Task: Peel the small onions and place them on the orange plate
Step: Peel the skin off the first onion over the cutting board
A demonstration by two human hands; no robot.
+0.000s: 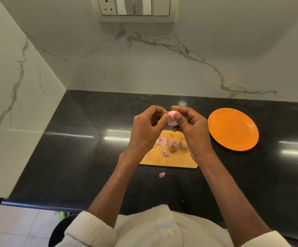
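The orange plate (233, 129) lies bare beside the cutting board (169, 158), where two onions (173, 145) wait. Both the left hand (147, 130) and right hand (191, 127) pinch a raised onion (171, 120); best strip its skin in small pulls.

- The counter (73, 157) is showing as polished black stone, glossy and throwing back light streaks.
- The cutting board (176, 161) is looking like smooth pale wood.
- The orange plate (233, 129) is appearing satin-smooth, possibly plastic.
- The wall (162, 68) is gleaming as veined marble.
- The sleeve (89, 230) is showing as matt white cloth.
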